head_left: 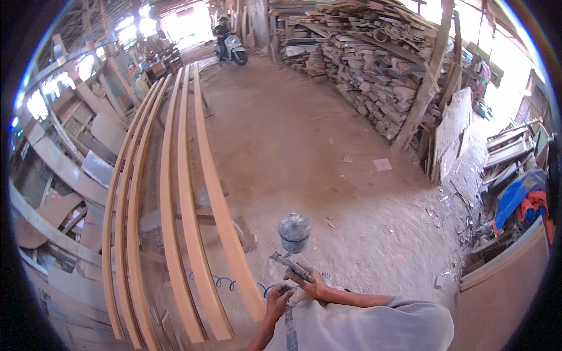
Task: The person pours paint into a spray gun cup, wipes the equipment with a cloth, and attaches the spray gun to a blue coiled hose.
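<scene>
My right hand (314, 286) is wrapped round a dusty grey spray gun (297, 268), held out in front of my body. Just beyond the gun shows a round grey lidded pot (294, 233); whether it joins the gun or stands apart, I cannot tell. Lower and to the left, my left hand (278, 298) has its fingers drawn together close under the gun, and what is in them is too small to make out. A blue coiled hose (225, 283) runs behind the boards toward my hands. Nearest to my left hand is a long light-brown board (225, 219).
More long boards (170, 205) lie side by side along the left, raised on supports. Stacked timber (363, 76) lines the far right behind a leaning post (430, 82). A person (221, 35) sits on a scooter (235, 50) at the back. Scrap and a blue cloth (518, 196) lie right.
</scene>
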Motion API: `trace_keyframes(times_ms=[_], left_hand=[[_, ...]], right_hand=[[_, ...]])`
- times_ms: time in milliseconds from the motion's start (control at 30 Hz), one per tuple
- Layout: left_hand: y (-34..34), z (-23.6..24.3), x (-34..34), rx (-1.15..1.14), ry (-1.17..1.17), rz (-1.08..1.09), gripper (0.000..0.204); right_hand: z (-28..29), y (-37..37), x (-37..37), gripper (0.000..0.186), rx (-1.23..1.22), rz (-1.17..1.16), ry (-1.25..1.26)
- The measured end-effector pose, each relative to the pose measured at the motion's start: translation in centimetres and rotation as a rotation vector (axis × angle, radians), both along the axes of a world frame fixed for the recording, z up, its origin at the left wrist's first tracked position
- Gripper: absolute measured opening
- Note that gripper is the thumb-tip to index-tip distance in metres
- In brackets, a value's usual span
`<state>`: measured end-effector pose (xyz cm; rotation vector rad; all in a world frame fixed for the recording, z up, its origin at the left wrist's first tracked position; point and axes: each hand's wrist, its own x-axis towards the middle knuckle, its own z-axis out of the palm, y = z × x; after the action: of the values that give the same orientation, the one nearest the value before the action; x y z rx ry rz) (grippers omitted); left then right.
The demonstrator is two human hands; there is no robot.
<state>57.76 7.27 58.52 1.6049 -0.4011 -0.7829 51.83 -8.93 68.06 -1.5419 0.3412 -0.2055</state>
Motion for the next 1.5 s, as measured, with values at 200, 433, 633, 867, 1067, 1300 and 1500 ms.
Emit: trace_keyframes(times_ms=[200,433,633,867,1067,1300,1500], left_hand=[[-0.6,3.1,-0.2,-0.018,0.069,-0.007,0.022],[-0.4,3.1,-0.7,-0.033,-0.012,-0.065,0.022],[-0.6,2.2,-1.3,0.018,-0.017,-0.075,0.031],[-2.7,-4.9,-4.6,0.408,0.050,-0.028,0.044],[-7.4,-3.3,-8.5,0.322,0.075,0.059,0.053],[-8.8,-8.8,-11.5,0.573,0.261,-0.003,0.059],[-4.6,-13.8,-15.7,0.518,0.109,0.175,0.049]], right_hand=[[0.0,0.0,0.0,0.021,0.092,0.005,0.029],[-1.0,-0.7,0.6,0.018,0.004,-0.013,0.005],[-1.2,-2.1,0.7,0.016,0.058,0.007,0.027],[-1.4,-4.2,1.7,0.022,0.164,0.252,0.221],[-2.4,-6.1,1.6,0.031,0.203,0.352,0.238],[-0.8,-7.1,0.7,0.034,0.103,0.501,0.237],[-6.5,-5.3,-0.2,0.044,0.020,0.637,0.093]])
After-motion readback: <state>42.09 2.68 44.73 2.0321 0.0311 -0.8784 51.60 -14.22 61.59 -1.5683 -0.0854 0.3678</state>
